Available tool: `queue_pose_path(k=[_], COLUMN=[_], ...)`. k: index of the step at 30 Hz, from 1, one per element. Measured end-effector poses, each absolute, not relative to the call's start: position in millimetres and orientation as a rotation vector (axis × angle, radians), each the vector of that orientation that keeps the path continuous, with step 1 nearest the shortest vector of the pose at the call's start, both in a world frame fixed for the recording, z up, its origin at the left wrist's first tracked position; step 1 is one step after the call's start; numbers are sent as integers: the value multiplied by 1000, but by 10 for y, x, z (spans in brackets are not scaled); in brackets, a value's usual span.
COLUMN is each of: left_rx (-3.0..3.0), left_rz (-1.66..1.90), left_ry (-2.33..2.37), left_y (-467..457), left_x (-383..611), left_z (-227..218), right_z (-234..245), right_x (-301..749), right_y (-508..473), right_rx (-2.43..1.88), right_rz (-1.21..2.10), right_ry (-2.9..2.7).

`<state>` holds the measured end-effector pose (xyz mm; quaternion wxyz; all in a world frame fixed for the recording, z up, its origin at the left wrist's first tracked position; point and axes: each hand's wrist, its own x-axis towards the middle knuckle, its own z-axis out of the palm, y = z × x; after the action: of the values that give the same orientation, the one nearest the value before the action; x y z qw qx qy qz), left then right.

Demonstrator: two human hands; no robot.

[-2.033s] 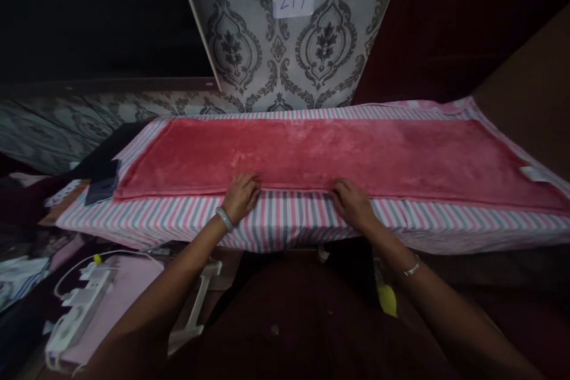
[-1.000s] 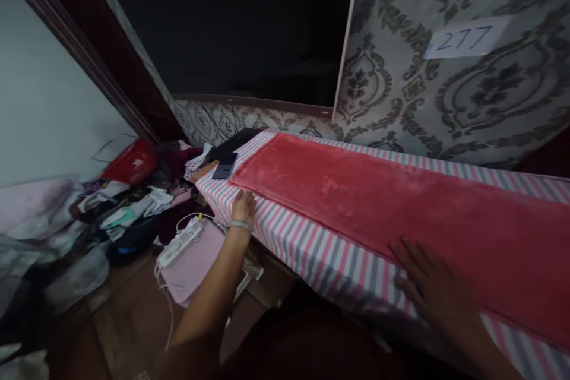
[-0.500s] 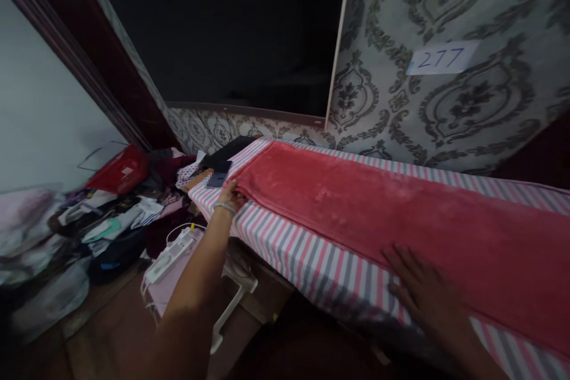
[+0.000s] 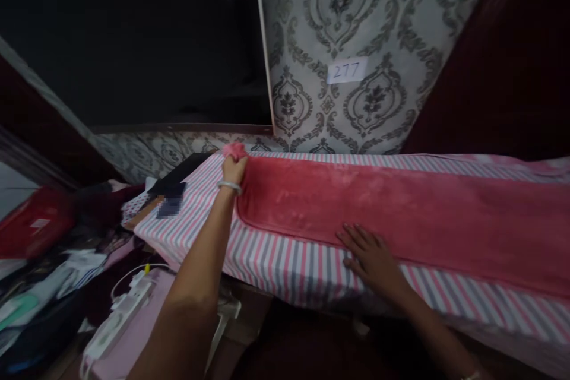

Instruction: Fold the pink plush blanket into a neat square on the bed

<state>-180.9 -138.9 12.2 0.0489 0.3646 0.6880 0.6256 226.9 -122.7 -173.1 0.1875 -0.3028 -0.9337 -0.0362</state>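
A long red plush blanket (image 4: pixel 312 199), folded into a strip, lies along the table under a striped cloth (image 4: pixel 267 255) of pink, grey and white. My left hand (image 4: pixel 234 169), a bracelet at its wrist, is closed on the blanket's far left corner. A bunch of the fabric sticks up above those fingers. Flat on the blanket's near edge rests my right hand (image 4: pixel 367 252), fingers spread, part of the palm over the striped cloth.
Against the patterned wall hangs a large dark screen (image 4: pixel 133 41); a paper marked 277 (image 4: pixel 347 70) is beside it. A dark phone-like item (image 4: pixel 171 202) lies on the table's left end. Lower left are a white power strip (image 4: pixel 118 317), piled clothes (image 4: pixel 75 267) and a red basket (image 4: pixel 38 222).
My left hand has moved from the blanket's near left corner to the far one and bunched it up, pulling that end rightward. The view has turned right. My right hand still lies flat.
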Motion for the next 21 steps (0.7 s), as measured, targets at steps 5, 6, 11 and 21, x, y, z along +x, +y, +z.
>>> queue_pose_path(k=[5, 6, 11, 21], left_rx=[1594, 1671, 2275, 2045], left_rz=[1528, 1460, 889, 1275], left_ry=[1931, 1882, 1623, 1714], left_y=[-1094, -1145, -1522, -1620], left_x=[-504, -292, 111, -51], left_z=[5, -119, -807, -969], right_z=[-1617, -1608, -1520, -976], right_x=[2239, 2244, 2311, 1732], right_y=[-1263, -1260, -1096, 84], right_rx=[-890, -889, -848, -1113], right_rz=[16, 57, 442, 1406], right_ry=[-2625, -2620, -2389, -1481])
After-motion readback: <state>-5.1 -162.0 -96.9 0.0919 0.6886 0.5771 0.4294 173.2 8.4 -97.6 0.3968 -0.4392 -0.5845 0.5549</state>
